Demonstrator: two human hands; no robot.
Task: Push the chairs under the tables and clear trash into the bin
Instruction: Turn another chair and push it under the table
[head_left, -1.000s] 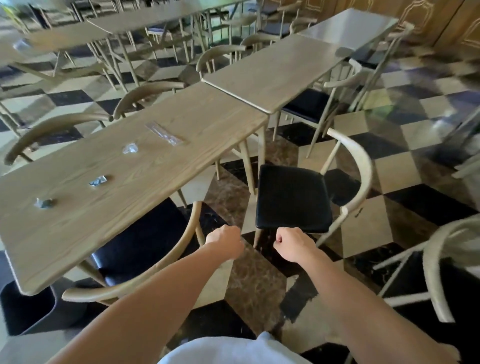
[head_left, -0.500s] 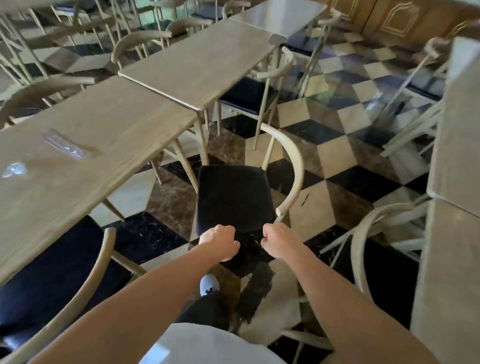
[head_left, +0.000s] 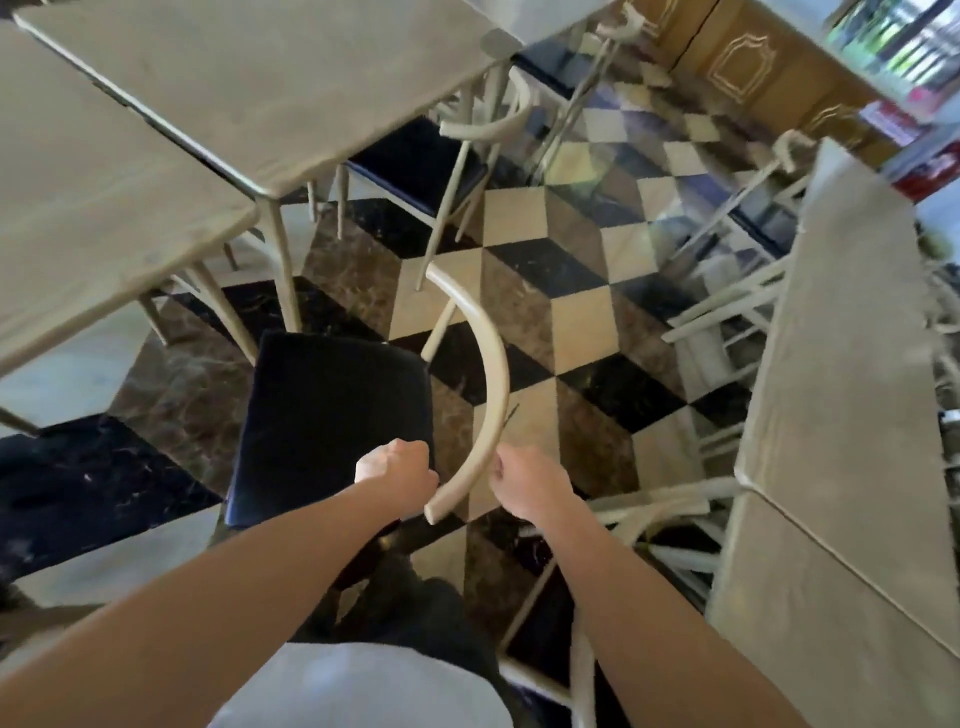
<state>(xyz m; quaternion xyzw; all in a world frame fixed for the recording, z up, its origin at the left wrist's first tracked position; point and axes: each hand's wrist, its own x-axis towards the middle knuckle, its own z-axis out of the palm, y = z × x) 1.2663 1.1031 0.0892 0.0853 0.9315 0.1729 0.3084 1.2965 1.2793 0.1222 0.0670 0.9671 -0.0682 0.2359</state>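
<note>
A chair with a black seat and a pale curved backrest stands out in the aisle, right of the near wooden table. My left hand is a closed fist over the seat's near right corner. My right hand is also fisted, just right of the backrest's near end. That end lies between the two fists, and neither visibly grips it. No trash is in view.
A second table continues the row, with a black-seated chair partly under it. Another table lines the right side, with pale chairs beside it. Checkered floor runs between the rows.
The view has swung right, and the scraps on the left table have gone out of sight. The black-seated chair is now closer to my fists, which stay closed.
</note>
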